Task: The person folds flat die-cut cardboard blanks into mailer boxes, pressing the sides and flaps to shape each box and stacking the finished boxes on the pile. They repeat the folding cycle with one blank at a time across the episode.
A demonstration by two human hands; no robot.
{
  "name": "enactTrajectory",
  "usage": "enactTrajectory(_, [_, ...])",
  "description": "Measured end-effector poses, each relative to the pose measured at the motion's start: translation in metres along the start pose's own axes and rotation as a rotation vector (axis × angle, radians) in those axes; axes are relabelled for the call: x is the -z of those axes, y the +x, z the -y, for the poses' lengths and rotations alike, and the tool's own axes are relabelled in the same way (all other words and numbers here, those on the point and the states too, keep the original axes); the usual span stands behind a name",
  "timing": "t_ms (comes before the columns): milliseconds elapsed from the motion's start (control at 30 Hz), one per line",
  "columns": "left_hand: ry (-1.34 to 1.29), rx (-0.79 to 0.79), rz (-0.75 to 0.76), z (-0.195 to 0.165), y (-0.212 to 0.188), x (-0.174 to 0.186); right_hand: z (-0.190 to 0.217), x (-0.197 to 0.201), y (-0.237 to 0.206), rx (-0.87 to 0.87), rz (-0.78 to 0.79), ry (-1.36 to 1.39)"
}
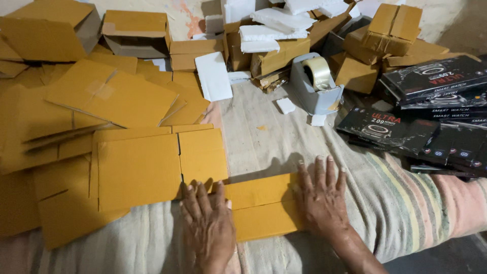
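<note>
Head view looks down on both hands pressed flat on a flattened yellow-brown cardboard carton blank [264,210] that lies on the striped cloth [385,193] straight ahead of me. My left hand [209,223] has its palm down on the blank's near-left end, fingers spread, gripping nothing; my right hand [322,195] lies the same way on the right end, open and only pressing. A crease runs lengthwise across the blank, so I judge this one is at the flattening or folding stage, not yet made into a box.

Left of it a big heap of flat yellow-brown cardboard blanks [137,167] waits unassembled. Further back a few assembled brown cardboard boxes [393,28] stand, with white foam slabs [213,76] and a grey tape dispenser with clear tape [317,81]. At right are stacked black glossy product boxes [431,81], seemingly unpacked. Most of the work appears ahead, though the far pile is too cluttered to count.
</note>
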State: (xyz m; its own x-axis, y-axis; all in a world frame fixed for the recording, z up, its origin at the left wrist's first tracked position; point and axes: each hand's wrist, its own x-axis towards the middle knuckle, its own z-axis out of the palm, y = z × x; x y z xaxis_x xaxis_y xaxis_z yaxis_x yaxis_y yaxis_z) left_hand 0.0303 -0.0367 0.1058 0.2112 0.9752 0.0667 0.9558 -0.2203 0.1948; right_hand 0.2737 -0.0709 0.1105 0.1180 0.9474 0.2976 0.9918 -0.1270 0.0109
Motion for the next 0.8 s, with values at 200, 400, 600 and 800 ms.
enactTrajectory(200, [-0.039, -0.04, 0.178, -0.046, 0.012, 0.002, 0.045, -0.004, 0.004, 0.078, 0.285, -0.029])
enactTrajectory(400, [-0.106, -0.139, -0.16, -0.025, 0.004, -0.012, 0.038, 0.002, 0.008, 0.106, 0.247, 0.014])
enactTrajectory(600, [0.029, -0.088, -0.061, -0.01, 0.012, -0.021, 0.021, 0.005, 0.014, 0.012, 0.355, -0.11])
enactTrajectory(800, [-0.183, -0.255, 0.001, -0.041, 0.043, -0.028, 0.053, -0.005, 0.043, 0.4, 0.346, 0.171])
